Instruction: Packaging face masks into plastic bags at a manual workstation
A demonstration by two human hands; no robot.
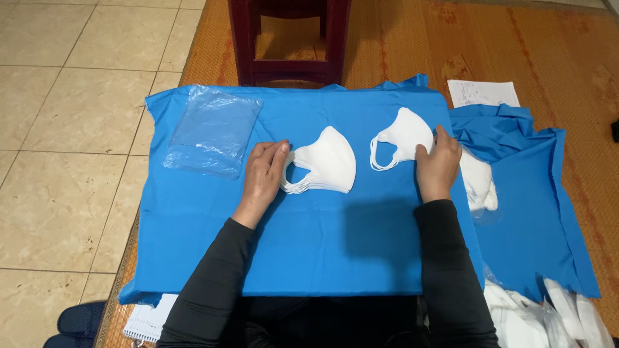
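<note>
A bright blue rectangular cloth sheet (303,251) covers a flat work surface and fills the middle of the view, seen from above. A second rumpled blue cloth (535,212) lies to its right over a woven orange mat (516,45). Beige floor tiles (64,129) run down the left side. At the far edge stands a dark red wooden stool (290,38).

On the far left of the blue sheet lies a pile of clear plastic bags (211,131), flat and slightly crinkled.

Near the centre sits a stack of white folded face masks (329,164), their ear loops pointing left. The person's left hand (263,175) lies flat on the sheet just left of this stack, fingers together, with the fingertips touching the ear loops.

To the right of the stack, a little way apart from it, lies a single white folded face mask (403,138) with its loops also pointing left. The right hand (438,166) rests at the right edge of this mask, fingers held together and laid on it; whether it pinches the mask cannot be told.

More white masks (480,183) lie just right of the right hand on the second cloth, and another heap of white masks (548,316) sits at the near right corner.

A white printed paper sheet (483,93) lies at the far right. Both arms wear black sleeves (213,283).
</note>
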